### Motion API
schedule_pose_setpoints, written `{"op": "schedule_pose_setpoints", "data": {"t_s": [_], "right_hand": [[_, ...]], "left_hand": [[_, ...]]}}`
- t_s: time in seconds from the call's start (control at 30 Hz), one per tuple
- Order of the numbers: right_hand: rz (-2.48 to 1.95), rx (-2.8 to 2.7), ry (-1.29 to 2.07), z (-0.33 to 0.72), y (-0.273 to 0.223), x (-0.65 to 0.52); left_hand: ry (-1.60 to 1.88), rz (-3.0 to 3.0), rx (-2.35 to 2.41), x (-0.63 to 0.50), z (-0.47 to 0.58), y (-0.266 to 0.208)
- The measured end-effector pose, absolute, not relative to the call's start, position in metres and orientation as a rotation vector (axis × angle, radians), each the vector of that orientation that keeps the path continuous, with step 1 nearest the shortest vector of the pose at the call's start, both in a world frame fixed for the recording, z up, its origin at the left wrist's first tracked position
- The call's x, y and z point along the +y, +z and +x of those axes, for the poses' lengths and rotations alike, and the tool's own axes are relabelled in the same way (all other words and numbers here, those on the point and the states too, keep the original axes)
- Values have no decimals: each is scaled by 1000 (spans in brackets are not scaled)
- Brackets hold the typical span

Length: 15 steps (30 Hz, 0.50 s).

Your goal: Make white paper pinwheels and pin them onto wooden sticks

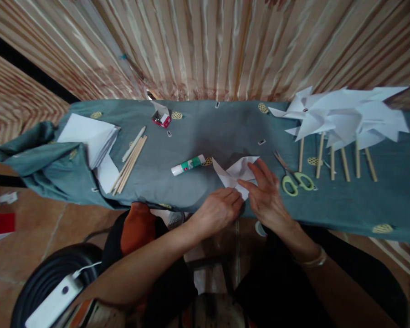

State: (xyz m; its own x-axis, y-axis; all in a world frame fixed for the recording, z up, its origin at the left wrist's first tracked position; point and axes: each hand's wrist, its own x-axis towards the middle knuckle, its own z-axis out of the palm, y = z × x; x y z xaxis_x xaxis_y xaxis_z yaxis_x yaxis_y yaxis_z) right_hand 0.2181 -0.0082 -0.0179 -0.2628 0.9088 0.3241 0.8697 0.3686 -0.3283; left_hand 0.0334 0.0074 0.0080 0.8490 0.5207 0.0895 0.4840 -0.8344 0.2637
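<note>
A white paper pinwheel (239, 168) with folded, pointed blades lies at the front edge of the cloth, between my hands. My left hand (222, 206) is closed on its lower left part, the fingertips partly hidden. My right hand (265, 196) rests over its right side, with the fingers pressing a blade and the thumb or index finger near the centre. A green and white glue stick (188, 165) lies just left of the paper. To the right are scissors (295, 182) with light green handles, their blades apart.
Several finished paper pinwheels (348, 114) on wooden sticks lie at the right. Wooden sticks (131, 164) lie at the left beside a stack of white paper (87, 134). A small red box (161, 119) stands open at the back. A pleated curtain (222, 50) hangs behind the cloth-covered table (225, 123).
</note>
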Motion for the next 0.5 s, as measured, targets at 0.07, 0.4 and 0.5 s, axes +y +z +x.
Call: {"op": "schedule_pose_setpoints", "data": {"t_s": [0.07, 0.4, 0.5], "right_hand": [[-1526, -2157, 148, 222, -16, -6], [-1533, -2144, 126, 228, -4, -4], [-1547, -2205, 81, 221, -4, -5]], "left_hand": [[231, 2793, 774, 7, 34, 8], [239, 2836, 775, 6, 35, 8], [233, 2843, 771, 6, 35, 7]]}}
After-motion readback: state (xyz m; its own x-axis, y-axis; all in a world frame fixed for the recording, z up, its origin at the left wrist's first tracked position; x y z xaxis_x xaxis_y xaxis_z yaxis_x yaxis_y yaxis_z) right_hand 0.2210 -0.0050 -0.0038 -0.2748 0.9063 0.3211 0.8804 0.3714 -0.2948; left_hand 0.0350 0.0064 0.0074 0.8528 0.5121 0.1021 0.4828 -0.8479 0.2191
